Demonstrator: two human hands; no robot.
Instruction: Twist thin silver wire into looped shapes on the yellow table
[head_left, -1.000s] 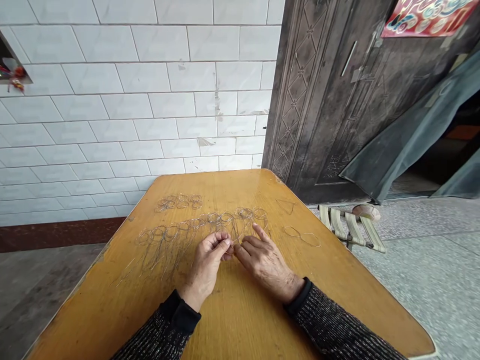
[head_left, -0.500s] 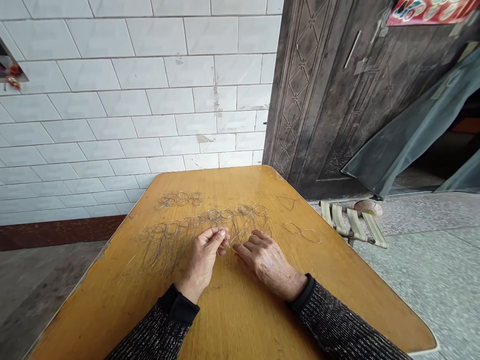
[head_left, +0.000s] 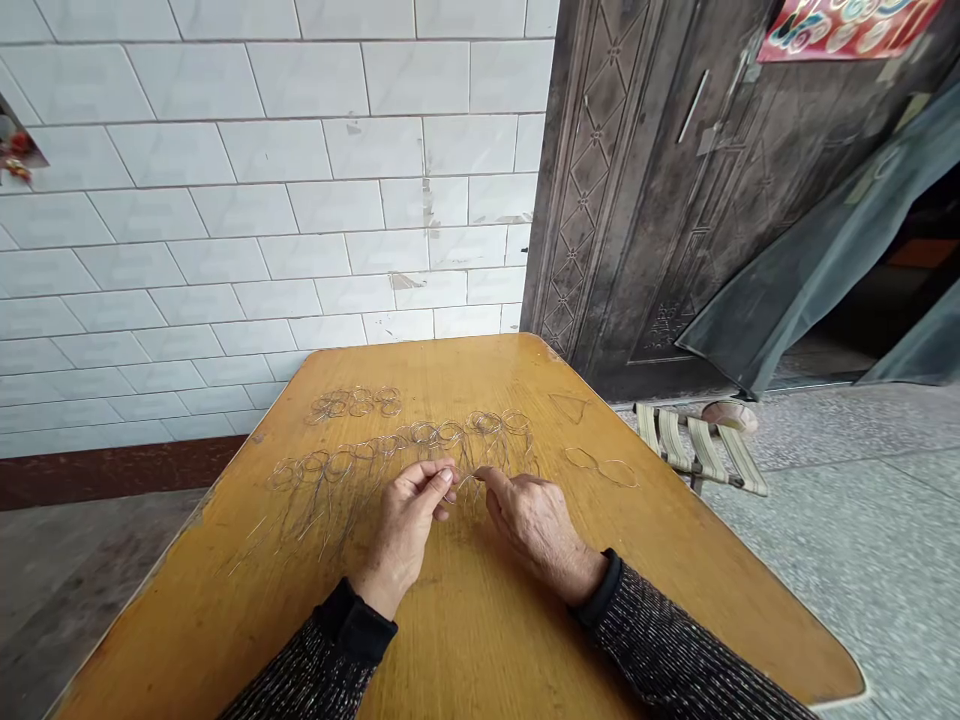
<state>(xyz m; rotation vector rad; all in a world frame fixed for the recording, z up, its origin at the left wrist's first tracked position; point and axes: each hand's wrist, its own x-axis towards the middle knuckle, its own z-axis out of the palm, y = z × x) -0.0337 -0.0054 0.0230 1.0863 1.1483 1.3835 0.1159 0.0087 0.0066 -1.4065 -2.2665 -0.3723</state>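
Between the thumb and forefinger of my left hand (head_left: 401,525) a thin metal wire is pinched. My right hand (head_left: 534,522) is just to the right, its forefinger reaching out to the wire's other part and its remaining fingers curled beneath. The wire is so fine that its shape between the hands is hard to make out. Just beyond the hands runs a row of looped wires (head_left: 424,433) with long loose tails. Past its left part sits a smaller cluster of wire loops (head_left: 360,402).
On the right of the wooden table (head_left: 480,640) lie a figure-eight wire (head_left: 600,467) and a triangular wire (head_left: 570,407). A strapped folding stool (head_left: 701,447) stands beyond the right edge. A tiled wall (head_left: 285,220) and a dark door (head_left: 637,200) rise behind.
My right hand has shifted slightly, and its forefinger is now stretched further up and forward along the wire. My left hand keeps its pinch in nearly the same place.
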